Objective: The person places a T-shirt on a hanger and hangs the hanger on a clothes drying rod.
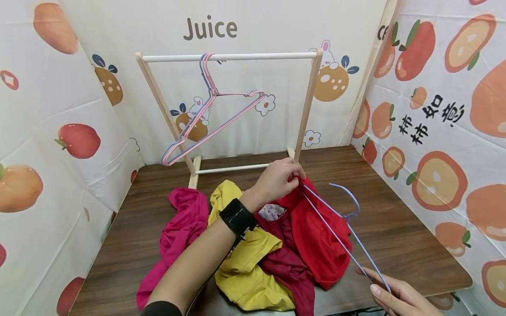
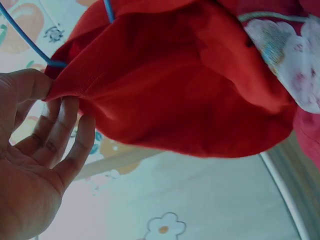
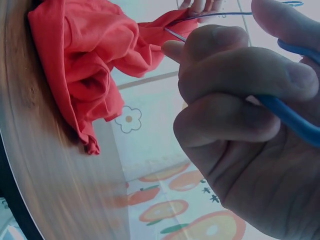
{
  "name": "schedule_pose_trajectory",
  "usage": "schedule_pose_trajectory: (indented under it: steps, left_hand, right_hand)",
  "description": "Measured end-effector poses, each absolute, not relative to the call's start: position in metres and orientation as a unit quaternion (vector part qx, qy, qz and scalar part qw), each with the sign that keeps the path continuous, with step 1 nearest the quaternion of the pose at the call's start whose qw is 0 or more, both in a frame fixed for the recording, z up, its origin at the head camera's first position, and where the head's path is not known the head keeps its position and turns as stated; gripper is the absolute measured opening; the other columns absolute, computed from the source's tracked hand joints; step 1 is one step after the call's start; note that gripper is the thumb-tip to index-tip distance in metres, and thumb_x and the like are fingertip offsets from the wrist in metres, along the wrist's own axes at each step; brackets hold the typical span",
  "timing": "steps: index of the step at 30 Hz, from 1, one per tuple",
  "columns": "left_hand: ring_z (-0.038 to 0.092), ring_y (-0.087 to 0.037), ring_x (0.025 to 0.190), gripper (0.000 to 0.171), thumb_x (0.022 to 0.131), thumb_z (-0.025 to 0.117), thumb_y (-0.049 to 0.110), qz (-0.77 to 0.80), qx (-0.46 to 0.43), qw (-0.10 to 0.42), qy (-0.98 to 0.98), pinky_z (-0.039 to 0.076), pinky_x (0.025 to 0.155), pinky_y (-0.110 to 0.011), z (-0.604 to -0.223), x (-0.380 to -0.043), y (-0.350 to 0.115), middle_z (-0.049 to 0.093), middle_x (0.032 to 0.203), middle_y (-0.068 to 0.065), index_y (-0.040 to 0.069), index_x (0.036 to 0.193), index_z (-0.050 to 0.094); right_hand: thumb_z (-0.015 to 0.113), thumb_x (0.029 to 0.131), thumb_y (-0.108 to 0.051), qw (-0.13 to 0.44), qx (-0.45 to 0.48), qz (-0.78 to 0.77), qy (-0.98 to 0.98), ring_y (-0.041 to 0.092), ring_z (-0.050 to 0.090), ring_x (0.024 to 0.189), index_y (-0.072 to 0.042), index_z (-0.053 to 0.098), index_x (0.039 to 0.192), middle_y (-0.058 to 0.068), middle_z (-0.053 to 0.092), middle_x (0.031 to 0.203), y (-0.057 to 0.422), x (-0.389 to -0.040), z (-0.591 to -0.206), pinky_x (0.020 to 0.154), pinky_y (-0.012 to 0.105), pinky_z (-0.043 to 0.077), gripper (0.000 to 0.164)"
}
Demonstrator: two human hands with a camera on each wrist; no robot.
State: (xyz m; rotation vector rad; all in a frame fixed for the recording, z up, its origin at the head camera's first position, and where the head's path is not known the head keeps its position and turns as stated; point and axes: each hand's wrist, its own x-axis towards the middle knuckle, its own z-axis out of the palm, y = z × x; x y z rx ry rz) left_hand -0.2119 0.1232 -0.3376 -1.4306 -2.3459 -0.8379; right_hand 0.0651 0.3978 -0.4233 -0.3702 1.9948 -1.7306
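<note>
My left hand (image 1: 278,177) pinches the edge of a bright red garment (image 1: 318,237), lifting that part off the table. In the left wrist view the thumb and fingers hold the red cloth (image 2: 165,95) at its opening. One end of a blue hanger (image 1: 349,215) goes into this opening. Down at the front right, my right hand (image 1: 403,294) grips the hanger's other end, its fingers curled round the blue wire (image 3: 290,117) in the right wrist view. The hanger's hook points up and back. The rest of the red garment hangs down onto the table.
A yellow garment (image 1: 253,276), a dark red one (image 1: 288,263) and a magenta one (image 1: 178,241) lie to the left on the wooden table (image 1: 411,245). Behind stands a rack with a white rail (image 1: 269,56); pink and blue hangers (image 1: 189,127) hang from it.
</note>
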Motion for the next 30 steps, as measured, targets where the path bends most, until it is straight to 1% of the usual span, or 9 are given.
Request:
schedule_pose_trajectory:
  steps: [3, 6, 8, 11, 14, 18, 22, 24, 30]
  left_hand:
    - [0.057, -0.007, 0.081, 0.018, 0.094, 0.062, 0.003, -0.291, -0.510, 0.131, -0.799, 0.046, 0.073, -0.018, -0.335, -0.205, 0.124, 0.065, 0.093, 0.001, 0.015, 0.095, 0.075]
    - [0.056, -0.007, 0.078, 0.019, 0.094, 0.061, 0.003, -0.294, -0.526, 0.132, -0.787, 0.044, 0.069, -0.017, -0.333, -0.197, 0.125, 0.064, 0.092, 0.002, 0.016, 0.093, 0.074]
    - [0.055, -0.006, 0.076, 0.020, 0.094, 0.060, 0.002, -0.297, -0.536, 0.129, -0.780, 0.043, 0.068, -0.016, -0.332, -0.192, 0.125, 0.064, 0.092, 0.003, 0.016, 0.092, 0.074]
    - [0.055, -0.005, 0.077, 0.020, 0.094, 0.059, 0.003, -0.298, -0.543, 0.121, -0.775, 0.043, 0.069, -0.014, -0.331, -0.185, 0.125, 0.063, 0.092, 0.003, 0.017, 0.094, 0.074]
    - [0.055, -0.005, 0.080, 0.017, 0.094, 0.061, 0.005, -0.299, -0.546, 0.112, -0.775, 0.042, 0.070, -0.013, -0.330, -0.178, 0.125, 0.063, 0.094, 0.003, 0.017, 0.098, 0.074]
    - [0.054, -0.006, 0.080, 0.016, 0.094, 0.063, 0.007, -0.310, -0.544, 0.105, -0.772, 0.041, 0.069, -0.012, -0.330, -0.171, 0.123, 0.062, 0.093, 0.003, 0.016, 0.103, 0.073]
    - [0.055, -0.006, 0.079, 0.016, 0.094, 0.063, 0.004, -0.329, -0.547, 0.107, -0.762, 0.040, 0.069, -0.011, -0.331, -0.165, 0.122, 0.063, 0.092, 0.003, 0.014, 0.102, 0.073]
    - [0.056, -0.007, 0.079, 0.016, 0.094, 0.062, 0.003, -0.339, -0.549, 0.113, -0.756, 0.039, 0.068, -0.010, -0.333, -0.163, 0.121, 0.063, 0.091, 0.003, 0.013, 0.100, 0.072]
    - [0.055, -0.006, 0.083, 0.016, 0.094, 0.061, 0.005, -0.360, -0.543, 0.131, -0.748, 0.041, 0.074, -0.013, -0.337, -0.163, 0.119, 0.063, 0.093, 0.003, 0.014, 0.103, 0.072]
  right_hand:
    - [0.026, 0.111, -0.005, 0.248, -0.111, -0.627, 0.731, 0.029, 0.027, 0.055, 0.021, 0.015, 0.151, 0.017, 0.032, 0.072, 0.395, 0.062, -0.421, 0.042, 0.037, 0.021, 0.049]
    - [0.027, 0.111, -0.005, 0.248, -0.107, -0.625, 0.733, 0.029, 0.027, 0.052, 0.028, 0.004, 0.146, 0.017, 0.032, 0.071, 0.393, 0.058, -0.421, 0.041, 0.036, 0.021, 0.053]
    - [0.026, 0.111, -0.004, 0.245, -0.119, -0.637, 0.721, 0.032, 0.025, 0.052, 0.018, 0.013, 0.152, 0.018, 0.031, 0.071, 0.392, 0.056, -0.423, 0.041, 0.034, 0.020, 0.049]
    - [0.023, 0.110, -0.001, 0.236, -0.140, -0.647, 0.712, 0.031, 0.023, 0.051, -0.014, 0.036, 0.159, 0.017, 0.030, 0.071, 0.391, 0.053, -0.426, 0.040, 0.030, 0.020, 0.053]
    - [0.022, 0.109, 0.001, 0.223, -0.154, -0.640, 0.719, 0.030, 0.023, 0.050, -0.017, 0.038, 0.158, 0.017, 0.030, 0.071, 0.389, 0.050, -0.428, 0.039, 0.027, 0.023, 0.054]
    - [0.023, 0.110, -0.001, 0.221, -0.140, -0.635, 0.727, 0.026, 0.026, 0.050, 0.004, 0.028, 0.157, 0.018, 0.032, 0.071, 0.387, 0.047, -0.429, 0.040, 0.027, 0.024, 0.048]
    - [0.022, 0.109, 0.000, 0.221, -0.154, -0.648, 0.712, 0.027, 0.024, 0.050, -0.036, 0.042, 0.153, 0.017, 0.031, 0.072, 0.384, 0.044, -0.430, 0.039, 0.027, 0.023, 0.060]
    - [0.021, 0.109, 0.002, 0.214, -0.172, -0.651, 0.708, 0.028, 0.023, 0.050, -0.045, 0.044, 0.148, 0.017, 0.031, 0.071, 0.382, 0.042, -0.431, 0.039, 0.027, 0.022, 0.066]
    - [0.024, 0.110, -0.003, 0.236, -0.142, -0.678, 0.681, 0.029, 0.022, 0.052, -0.043, 0.048, 0.147, 0.015, 0.030, 0.072, 0.378, 0.038, -0.432, 0.040, 0.033, 0.016, 0.060]
